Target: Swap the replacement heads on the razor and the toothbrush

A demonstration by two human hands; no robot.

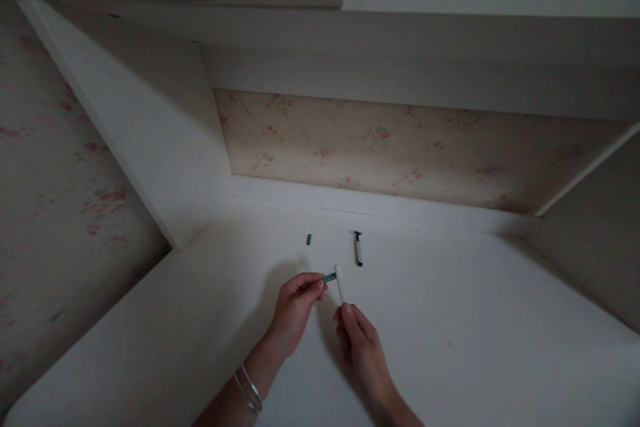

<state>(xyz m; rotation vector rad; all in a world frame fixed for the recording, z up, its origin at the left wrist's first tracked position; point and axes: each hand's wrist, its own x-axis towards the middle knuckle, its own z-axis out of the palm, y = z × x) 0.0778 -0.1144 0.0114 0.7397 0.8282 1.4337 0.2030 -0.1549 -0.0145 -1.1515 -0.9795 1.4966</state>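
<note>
Between the two sets of fingers, over the white bench (450, 320), a small green piece (329, 277) meets the tip of a white stick (339, 283). Her left hand (295, 310) pinches the green piece, fingers pressed together; the right hand (361, 347) pinches the stick's lower end, holding it nearly upright. Beyond the fingertips lie a second green piece (309, 239) and a black-and-white pen-like part (358, 249), well apart. Bare bench spreads wide to the right of the fingers; a white side panel (150, 133) closes the left, and the back ledge (380, 203) bounds the far edge.
</note>
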